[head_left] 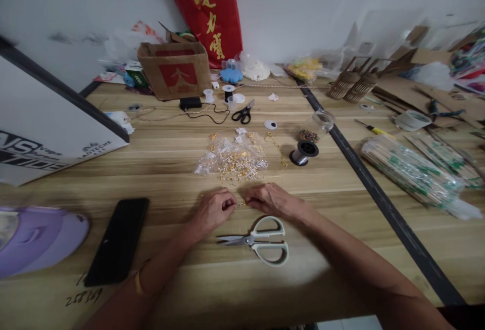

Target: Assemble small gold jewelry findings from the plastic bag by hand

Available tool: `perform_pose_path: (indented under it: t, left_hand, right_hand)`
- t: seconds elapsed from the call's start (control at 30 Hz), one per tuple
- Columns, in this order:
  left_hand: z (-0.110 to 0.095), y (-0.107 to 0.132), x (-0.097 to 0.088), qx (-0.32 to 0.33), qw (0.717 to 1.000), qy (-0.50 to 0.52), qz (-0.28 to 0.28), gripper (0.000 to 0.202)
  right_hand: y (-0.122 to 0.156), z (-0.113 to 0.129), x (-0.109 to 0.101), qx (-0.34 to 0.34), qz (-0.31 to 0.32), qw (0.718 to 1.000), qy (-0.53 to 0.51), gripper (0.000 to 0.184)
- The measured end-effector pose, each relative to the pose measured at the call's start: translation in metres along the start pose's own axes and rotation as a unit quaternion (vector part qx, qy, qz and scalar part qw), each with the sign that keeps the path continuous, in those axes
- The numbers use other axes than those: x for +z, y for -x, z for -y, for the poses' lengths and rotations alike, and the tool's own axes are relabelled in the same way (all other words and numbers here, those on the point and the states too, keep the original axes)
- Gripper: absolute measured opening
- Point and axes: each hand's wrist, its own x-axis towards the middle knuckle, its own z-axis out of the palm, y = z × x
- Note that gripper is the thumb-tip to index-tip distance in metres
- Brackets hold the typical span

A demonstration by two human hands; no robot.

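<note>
Gold piece [243,203], between the hands, scissors [248,240] at its 6 o'clock. Left hand [215,206] appears to pinch one end; right hand's [270,200] grip cannot be told. Rested wrists should steady fine work.

A small craft workspace — whether in a home or a workshop, I cannot tell. On the wood-grain desk [231,292], a heap of tiny gold and silver trinket parts [238,166] glitters mid-frame, with a black-rimmed spool of silvery wire [304,153] to its right, pale-handled metal scissors [248,239] below — and plastic-wrapped thin wooden sticks [411,173] at right.
</note>
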Motion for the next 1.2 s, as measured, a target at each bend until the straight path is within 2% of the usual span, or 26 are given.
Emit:
perform_pose_path:
  t: [0.33,0.6,0.93,1.2]
  left_hand:
    - [-0.003,0.002,-0.002,0.044,0.998,-0.031,-0.017,0.01]
    - [0.002,0.004,-0.002,0.089,0.996,-0.027,-0.016,0.011]
    - [0.003,0.003,0.0,0.07,0.997,-0.028,-0.012,0.011]
    - [0.001,0.001,-0.002,0.013,1.0,-0.019,-0.01,0.012]
  right_hand:
    - [0.0,0.007,-0.002,0.009,0.012,0.998,0.057,0.02]
    - [-0.001,0.015,-0.006,0.054,0.039,0.993,0.101,0.017]
    - [-0.003,0.015,-0.005,0.072,0.05,0.99,0.111,0.021]
    - [-0.003,0.014,0.001,0.081,0.025,0.988,0.128,0.026]
